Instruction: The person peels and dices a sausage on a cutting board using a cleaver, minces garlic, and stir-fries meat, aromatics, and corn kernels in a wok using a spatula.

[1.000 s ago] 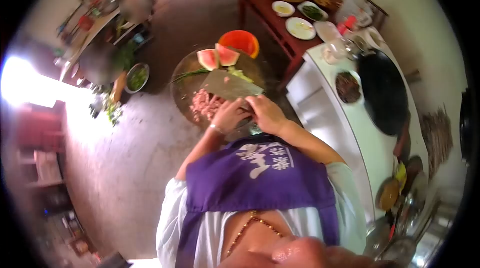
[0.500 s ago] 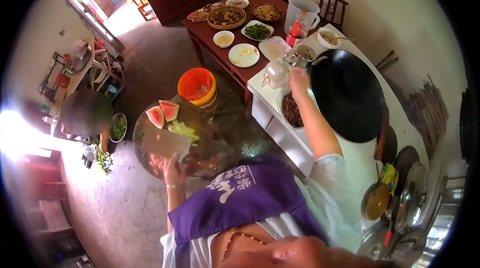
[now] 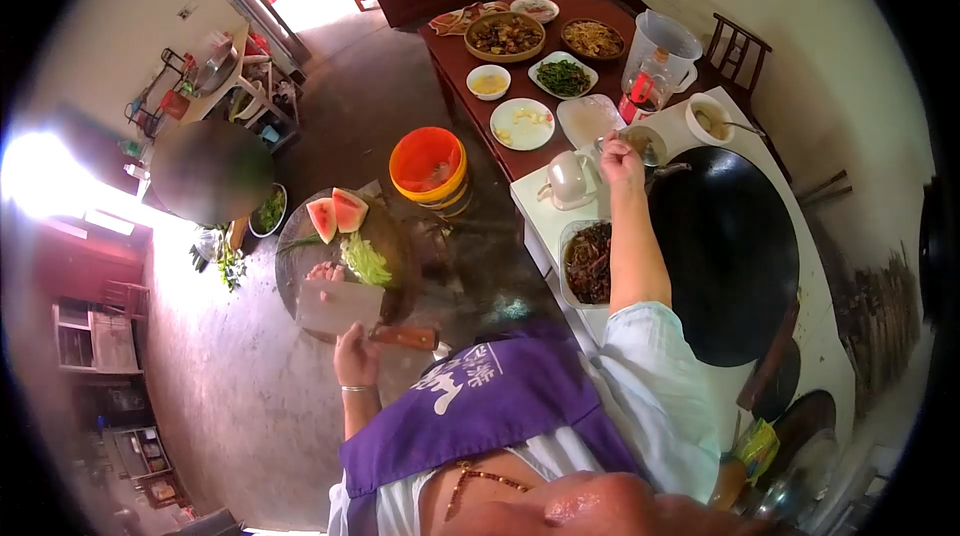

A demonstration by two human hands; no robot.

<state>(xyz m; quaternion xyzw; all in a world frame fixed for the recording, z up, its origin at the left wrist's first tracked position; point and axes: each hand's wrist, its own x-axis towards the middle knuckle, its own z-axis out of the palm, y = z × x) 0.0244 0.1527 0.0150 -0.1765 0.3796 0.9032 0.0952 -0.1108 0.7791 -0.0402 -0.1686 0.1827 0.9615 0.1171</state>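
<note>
My left hand is closed at the lower edge of a cleaver's blade, near its wooden handle. The blade lies over a round chopping board bearing pieces of raw meat, shredded pale-green vegetable and two watermelon wedges. My right hand reaches over the white counter, fingers curled at a metal pot. Whatever those fingers grip is hidden. Beside that hand stand a white pitcher and a clear container of dark food.
A large black wok sits in the counter to the right. Dishes of food cover a red-brown table, with a plastic jug at its right end. An orange bucket stands on the floor. A white bowl with a spoon is beyond the wok.
The view has shifted, so most things appear lower and further right. My right hand has moved slightly further out at the metal pot. My left hand still keeps hold of the cleaver.
</note>
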